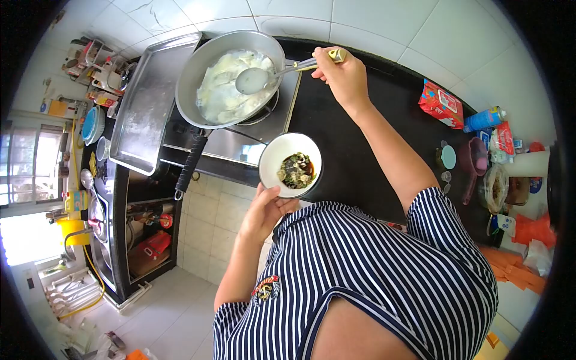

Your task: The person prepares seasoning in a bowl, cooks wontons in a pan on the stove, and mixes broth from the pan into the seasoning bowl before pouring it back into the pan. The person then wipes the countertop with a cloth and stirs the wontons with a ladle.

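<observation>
My right hand (344,79) grips the yellow-tipped handle of a metal ladle (252,80). The ladle's bowl, with pale liquid in it, is over a grey pan (187,90) of cloudy broth and whitish pieces that look like dumplings (225,69). In my left hand (264,211) is a white bowl with a dark rim (273,157), held near the counter's front edge. Dark sauce and chopped greens (297,170) lie in the bottom of this bowl. My left thumb is on its rim, while the other fingers are partly hidden beneath.
The pan sits on a gas stove (240,147), its black handle (193,162) jutting over the front edge. A metal tray (141,120) lies left of it. Along the right stand a red packet (441,102), a blue spray can (485,119) and a pink dipper (474,159).
</observation>
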`<state>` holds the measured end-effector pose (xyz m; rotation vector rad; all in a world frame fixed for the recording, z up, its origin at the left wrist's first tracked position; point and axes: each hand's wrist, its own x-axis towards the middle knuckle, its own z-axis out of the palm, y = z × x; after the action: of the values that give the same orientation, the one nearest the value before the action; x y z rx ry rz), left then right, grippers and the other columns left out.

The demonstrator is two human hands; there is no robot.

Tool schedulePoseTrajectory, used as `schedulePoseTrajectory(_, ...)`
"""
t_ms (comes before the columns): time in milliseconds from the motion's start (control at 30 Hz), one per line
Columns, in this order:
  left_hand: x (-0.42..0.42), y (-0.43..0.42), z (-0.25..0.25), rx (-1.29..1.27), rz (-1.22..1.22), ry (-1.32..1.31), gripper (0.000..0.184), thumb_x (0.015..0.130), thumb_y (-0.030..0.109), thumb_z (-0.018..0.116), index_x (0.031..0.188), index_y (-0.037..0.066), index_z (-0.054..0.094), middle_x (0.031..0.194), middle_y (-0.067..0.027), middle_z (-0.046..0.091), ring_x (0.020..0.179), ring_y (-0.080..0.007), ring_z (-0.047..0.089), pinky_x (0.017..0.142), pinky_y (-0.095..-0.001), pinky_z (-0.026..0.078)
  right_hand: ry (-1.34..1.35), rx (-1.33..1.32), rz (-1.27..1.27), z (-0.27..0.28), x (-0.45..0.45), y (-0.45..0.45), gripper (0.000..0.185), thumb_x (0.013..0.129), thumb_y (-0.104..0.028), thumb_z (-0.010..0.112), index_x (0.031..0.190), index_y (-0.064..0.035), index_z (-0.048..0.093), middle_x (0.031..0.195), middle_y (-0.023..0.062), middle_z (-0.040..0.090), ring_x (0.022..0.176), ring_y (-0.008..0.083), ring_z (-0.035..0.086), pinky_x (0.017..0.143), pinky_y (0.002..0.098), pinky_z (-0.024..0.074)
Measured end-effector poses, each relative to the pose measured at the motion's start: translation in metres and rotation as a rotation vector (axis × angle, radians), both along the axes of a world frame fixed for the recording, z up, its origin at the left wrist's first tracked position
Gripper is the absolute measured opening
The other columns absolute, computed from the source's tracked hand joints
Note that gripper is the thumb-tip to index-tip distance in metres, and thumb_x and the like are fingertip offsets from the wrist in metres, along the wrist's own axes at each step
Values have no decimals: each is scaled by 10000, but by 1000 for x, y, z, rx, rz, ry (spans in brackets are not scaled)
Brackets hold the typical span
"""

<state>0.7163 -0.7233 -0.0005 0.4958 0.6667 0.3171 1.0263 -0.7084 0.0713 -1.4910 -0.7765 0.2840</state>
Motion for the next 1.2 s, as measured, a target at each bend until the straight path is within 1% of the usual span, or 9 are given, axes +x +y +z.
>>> schedulePoseTrajectory(100, -15, 6, 40, 73, 79, 27, 674, 920, 289, 646, 1452, 20, 333, 1399, -218, 488, 1209, -382, 578, 1034, -527, 500, -71, 4, -12, -3, 4, 2, 296, 956, -308, 645, 881, -28, 704, 688, 36, 698, 644, 101, 684, 613, 254, 526)
schedulePoseTrajectory(367, -23, 87, 107, 386, 297, 104, 685, 952, 374, 626, 1447, 0, 337, 1366, -225, 478, 1208, -341, 563, 922, -406, 604, -109, 5, -41, 7, 3, 5, 299, 957, -313, 637, 893, -30, 709, 672, 40, 702, 641, 117, 688, 623, 263, 535)
schedulePoseTrajectory(500, -12, 159, 101, 575, 304, 242, 587, 936, 338, 673, 1341, 0, 416, 1305, -204, 516, 1145, -309, 593, 957, -437, 558, -99, 18, -46, 11, 1, 9, 301, 959, -318, 631, 900, -33, 710, 678, 46, 706, 637, 118, 686, 622, 260, 532)
schedulePoseTrajectory(600, 5, 202, 93, 719, 294, 397, 687, 901, 301, 708, 1411, 29, 336, 1122, -158, 613, 967, -251, 657, 801, -381, 577, -86, 28, -55, 13, 0, 11, 305, 956, -327, 636, 902, -35, 710, 685, 45, 708, 643, 122, 691, 622, 262, 532)
schedulePoseTrajectory(733, 26, 255, 74, 861, 272, 589, 823, 812, 377, 788, 1425, 34, 359, 1189, -181, 582, 977, -264, 655, 769, -363, 567, -59, 21, -39, 14, -2, 13, 305, 957, -320, 659, 964, -18, 703, 684, 23, 676, 628, 76, 627, 598, 227, 489)
schedulePoseTrajectory(800, 40, 270, 75, 1225, 170, 850, 942, 694, 423, 853, 1440, 77, 395, 1255, -206, 517, 1021, -311, 630, 806, -382, 547, -50, 31, -31, 13, -2, 14, 292, 957, -310, 663, 953, -22, 706, 679, 20, 670, 633, 75, 623, 600, 228, 488)
schedulePoseTrajectory(900, 65, 266, 81, 1704, 54, 1194, 885, 718, 406, 845, 1449, 168, 407, 1279, -185, 494, 1099, -348, 591, 898, -454, 508, -91, 16, -46, 9, 1, 15, 334, 953, -351, 637, 876, -32, 698, 702, 41, 708, 655, 133, 709, 626, 267, 538)
schedulePoseTrajectory(1067, 81, 260, 94, 2288, -210, 977, 877, 666, 174, 861, 1425, 330, 452, 1277, -175, 463, 1203, -388, 496, 920, -473, 515, -98, 10, -53, 8, 1, 12, 340, 951, -357, 640, 867, -32, 698, 700, 47, 707, 648, 140, 711, 622, 273, 539)
schedulePoseTrajectory(1200, 90, 245, 117, 2385, -346, 952, 893, 662, 104, 855, 1424, 343, 455, 1286, -152, 460, 1215, -370, 489, 939, -460, 522, -106, -8, -68, 4, 3, 13, 341, 949, -361, 644, 866, -35, 700, 686, 53, 707, 646, 145, 712, 619, 276, 539)
